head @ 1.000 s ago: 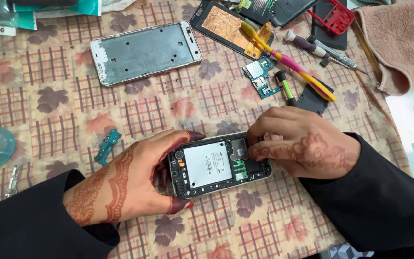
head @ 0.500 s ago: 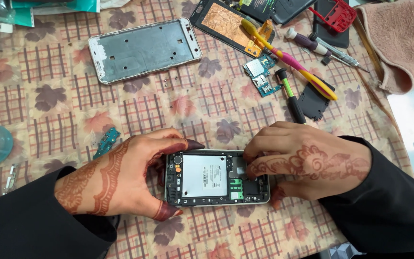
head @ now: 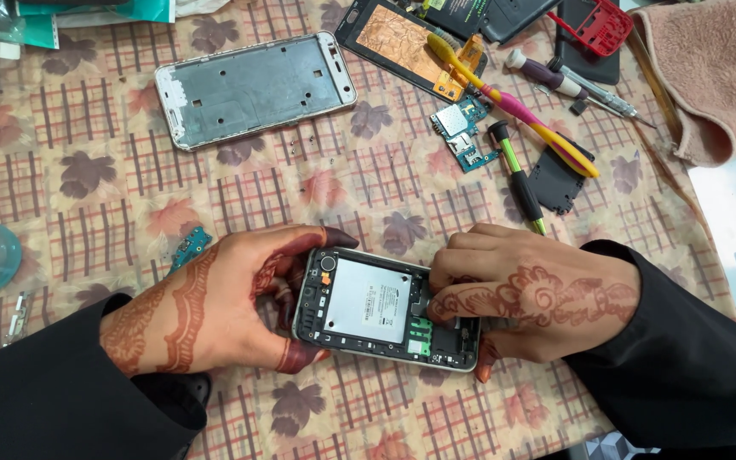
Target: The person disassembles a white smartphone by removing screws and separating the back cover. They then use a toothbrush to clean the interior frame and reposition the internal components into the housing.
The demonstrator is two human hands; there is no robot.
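On the leaf-patterned checked tablecloth [head: 87, 179], near its front edge, one opened black smartphone [head: 385, 308] lies flat. The left hand [head: 215, 311] grips its end; the right hand [head: 521, 298] presses curled fingertips inside (best gently, phone steadied). One silver metal frame [head: 253, 88], two screwdrivers.

One opened black phone body [head: 385, 308], one bare silver metal phone frame [head: 253, 88], one small blue circuit board [head: 463, 138], one black-and-green screwdriver [head: 517, 175], one pink folded towel [head: 709, 77]
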